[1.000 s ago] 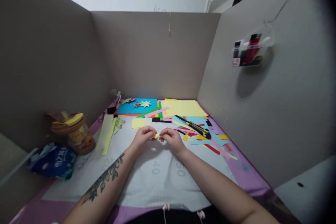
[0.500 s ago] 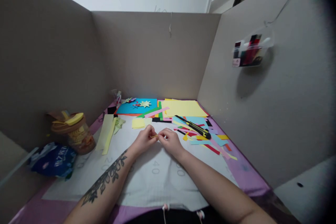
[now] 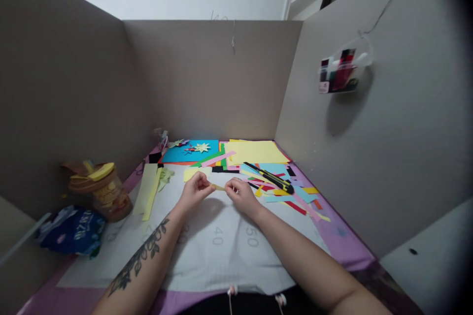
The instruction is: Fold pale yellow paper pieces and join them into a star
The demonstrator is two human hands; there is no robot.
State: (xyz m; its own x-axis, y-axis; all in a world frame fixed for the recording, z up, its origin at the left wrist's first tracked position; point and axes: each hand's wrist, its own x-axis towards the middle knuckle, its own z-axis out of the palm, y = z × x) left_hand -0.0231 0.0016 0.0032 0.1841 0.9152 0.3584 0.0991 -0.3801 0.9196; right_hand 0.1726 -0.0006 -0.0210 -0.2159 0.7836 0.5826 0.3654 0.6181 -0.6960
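Between my two hands runs a small, narrow strip of yellowish paper (image 3: pixel 219 188), pinched at both ends above the white sheet. My left hand (image 3: pixel 195 191) closes thumb and finger on its left end. Its right end sits in the fingertips of my right hand (image 3: pixel 239 194). Just behind my left hand lie pale yellow square papers (image 3: pixel 190 174), partly covered by the fingers. A black and yellow utility knife (image 3: pixel 275 179) rests on coloured paper strips (image 3: pixel 295 206) to the right of my right hand.
At the back are a blue sheet (image 3: pixel 173 153) with paper stars (image 3: pixel 202 147) and a pale yellow sheet (image 3: pixel 258 151). A lidded cup (image 3: pixel 111 194) and a blue packet (image 3: pixel 72 232) stand left, near long pale strips (image 3: pixel 146 192). Grey partitions (image 3: pixel 214 78) enclose the table.
My hands have drawn slightly apart, and more of the yellowish strip shows between them. The whole view has shifted a little.
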